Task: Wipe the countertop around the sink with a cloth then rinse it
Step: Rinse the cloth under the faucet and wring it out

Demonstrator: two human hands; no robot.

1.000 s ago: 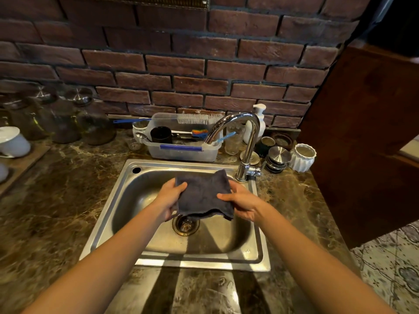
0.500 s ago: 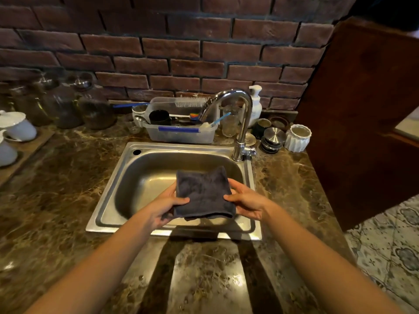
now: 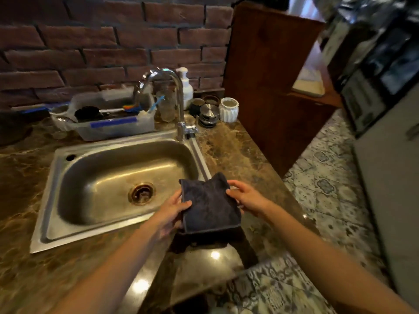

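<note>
A folded dark grey cloth (image 3: 209, 203) hangs in the air above the sink's front right corner and the countertop (image 3: 238, 155). My left hand (image 3: 172, 211) pinches its left edge, thumb on top. My right hand (image 3: 248, 198) holds its right edge with curled fingers. The steel sink (image 3: 102, 184) lies to the left, its brown drain (image 3: 141, 193) bare. A chrome tap (image 3: 174, 98) stands at the sink's back right corner; no water runs from it.
Behind the sink sit a clear plastic tub (image 3: 113, 121) of brushes, a white soap pump (image 3: 186, 87), a white ribbed cup (image 3: 229, 109) and metal lids (image 3: 208, 114). A wooden panel (image 3: 267, 75) bounds the counter's right end. Patterned floor tiles (image 3: 328, 189) lie beyond the counter edge.
Both hands carried the cloth from over the sink basin toward me and to the right, above the sink's front right corner. The view swung right.
</note>
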